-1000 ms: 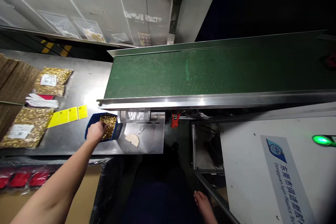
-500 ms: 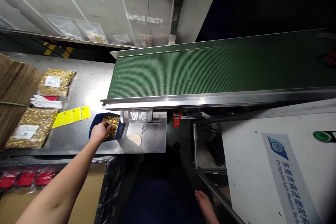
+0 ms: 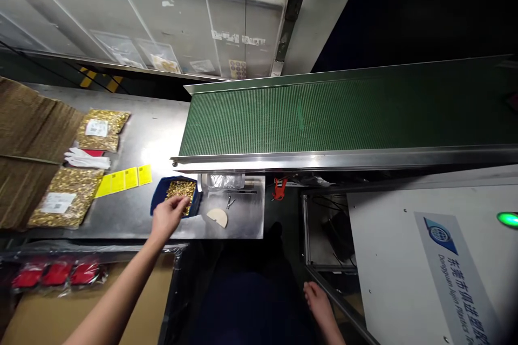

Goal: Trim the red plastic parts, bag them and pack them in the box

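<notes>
Left hand (image 3: 168,217) sits at the near edge of the blue tray (image 3: 158,200), fingers curled loosely over the gold parts (image 3: 181,192); whether it grips any of them I cannot tell, the fingertips are hidden. Compared with a second ago the hand has pulled back toward the body: earlier it was deeper in the tray, over the pile, now it hovers at the tray's near rim, so my read is a pick from the pile is finishing or just done. Tray rests on the steel table (image 3: 141,135), just beside the small plate (image 3: 243,215) under the green belt (image 3: 324,113); tray and pile look unmoved. Right hand (image 3: 319,302) hangs low beside the machine frame (image 3: 340,302), relaxed and half open, holding nothing, same place as before. Head view has shifted a bit right and down, so everything slides in frame. Left of the tray lie yellow labels (image 3: 124,180), white gloves (image 3: 87,159) and two filled gold bags (image 3: 65,198) (image 3: 101,129), next to cardboard (image 3: 24,140). Belt carries nothing visible. Green lamp (image 3: 508,219) on the white cabinet (image 3: 424,259) is lit.
</notes>
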A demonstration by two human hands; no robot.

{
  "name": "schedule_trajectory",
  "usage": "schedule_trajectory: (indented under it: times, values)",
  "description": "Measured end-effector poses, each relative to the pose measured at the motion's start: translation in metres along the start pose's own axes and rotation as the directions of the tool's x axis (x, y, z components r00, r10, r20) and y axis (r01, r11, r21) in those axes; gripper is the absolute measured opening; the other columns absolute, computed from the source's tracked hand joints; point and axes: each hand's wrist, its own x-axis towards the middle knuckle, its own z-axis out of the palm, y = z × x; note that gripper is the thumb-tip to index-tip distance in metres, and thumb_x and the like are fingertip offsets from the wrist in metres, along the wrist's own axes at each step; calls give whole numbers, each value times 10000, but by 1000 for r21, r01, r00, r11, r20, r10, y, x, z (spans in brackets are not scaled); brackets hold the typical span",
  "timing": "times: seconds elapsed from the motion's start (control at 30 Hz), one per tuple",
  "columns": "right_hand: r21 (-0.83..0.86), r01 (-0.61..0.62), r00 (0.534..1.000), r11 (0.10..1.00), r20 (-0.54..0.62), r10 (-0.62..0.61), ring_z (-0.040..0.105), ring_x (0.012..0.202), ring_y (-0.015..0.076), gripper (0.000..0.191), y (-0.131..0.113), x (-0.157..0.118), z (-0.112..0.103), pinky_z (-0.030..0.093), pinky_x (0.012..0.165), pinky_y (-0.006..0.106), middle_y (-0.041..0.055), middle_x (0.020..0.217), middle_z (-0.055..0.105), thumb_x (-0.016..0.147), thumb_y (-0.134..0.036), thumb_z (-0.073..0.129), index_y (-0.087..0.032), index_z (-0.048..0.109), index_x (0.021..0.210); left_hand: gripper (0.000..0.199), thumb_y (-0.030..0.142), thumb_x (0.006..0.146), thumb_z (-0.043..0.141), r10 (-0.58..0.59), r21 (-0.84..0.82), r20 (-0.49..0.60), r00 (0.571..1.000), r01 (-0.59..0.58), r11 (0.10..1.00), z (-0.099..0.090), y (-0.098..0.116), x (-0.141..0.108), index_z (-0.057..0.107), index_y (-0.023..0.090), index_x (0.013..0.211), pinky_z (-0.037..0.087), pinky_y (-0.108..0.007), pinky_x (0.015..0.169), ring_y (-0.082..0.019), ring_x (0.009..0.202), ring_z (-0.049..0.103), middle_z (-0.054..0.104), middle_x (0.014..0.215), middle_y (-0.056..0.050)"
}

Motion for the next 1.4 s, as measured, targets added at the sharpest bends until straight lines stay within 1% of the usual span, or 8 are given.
schedule_trajectory:
  times: [0.1, 0.23, 0.3, 0.4, 0.63, 0.8, 1.07, 1.4]
  values:
    - [-5, 159, 984, 987, 85, -158, 515, 656, 178, 443, -62, -18, 3, 418, 635, 291, -13, 672, 528, 817, -661, 622, -226, 604, 733, 671, 808, 749, 605, 23, -232, 275, 961, 43, 972, 33, 31, -73, 715, 161, 887, 473, -300, 600, -204, 659, 620, 746, 820, -80]
    - [-17, 409, 873, 912, 298, -386, 611, 829, 182, 312, -162, -78, 11, 469, 767, 274, 3, 881, 647, 962, -538, 596, -249, 693, 1027, 632, 771, 780, 641, 86, -386, 650, 755, 231, 893, 78, 78, -167, 731, 151, 861, 393, -251, 520, -137, 542, 537, 693, 710, -62]
    - [-2, 530, 779, 848, 397, -485, 644, 879, 177, 267, -205, -111, 12, 493, 805, 271, 16, 984, 678, 998, -459, 581, -256, 692, 1132, 626, 764, 774, 665, 133, -414, 752, 646, 306, 857, 86, 98, -197, 717, 141, 767, 376, -247, 514, -122, 528, 511, 661, 675, -57]
    - [-22, 592, 739, 805, 414, -532, 666, 897, 167, 215, -239, -145, 10, 511, 825, 261, 18, 1025, 678, 1014, -400, 580, -264, 719, 1103, 605, 732, 792, 690, 172, -444, 801, 574, 375, 814, 82, 116, -214, 693, 137, 681, 336, -233, 523, -96, 526, 465, 605, 628, -27]
    - [-119, 619, 772, 776, 276, -573, 667, 840, 174, 140, -232, -153, 6, 504, 753, 268, 15, 918, 693, 963, -304, 675, -271, 795, 899, 525, 653, 733, 813, 159, -469, 815, 558, 472, 747, 77, 117, -214, 717, 142, 663, 309, -249, 531, -106, 537, 479, 659, 645, -50]
    - [45, 552, 816, 832, 174, -551, 664, 868, 196, 150, -227, -146, 0, 520, 767, 287, 41, 928, 709, 947, -355, 695, -254, 801, 916, 434, 573, 739, 852, 148, -516, 803, 577, 550, 657, 84, 111, -210, 804, 148, 816, 310, -232, 574, -88, 589, 448, 621, 682, -16]
    - [445, 194, 898, 874, 277, -341, 629, 736, 143, 253, -218, -134, -19, 510, 741, 275, 30, 861, 717, 886, -420, 787, -205, 775, 1019, 298, 314, 751, 910, 165, -518, 832, 530, 634, 575, 73, 126, -205, 786, 184, 990, 408, -209, 651, -98, 707, 570, 742, 873, -61]
    - [473, 145, 895, 869, 312, -319, 603, 712, 134, 293, -212, -138, -31, 498, 725, 284, 63, 928, 737, 889, -425, 784, -192, 756, 1065, 256, 387, 871, 801, 224, -557, 800, 557, 550, 623, 75, 145, -216, 767, 153, 969, 436, -215, 648, -104, 697, 578, 726, 831, -57]
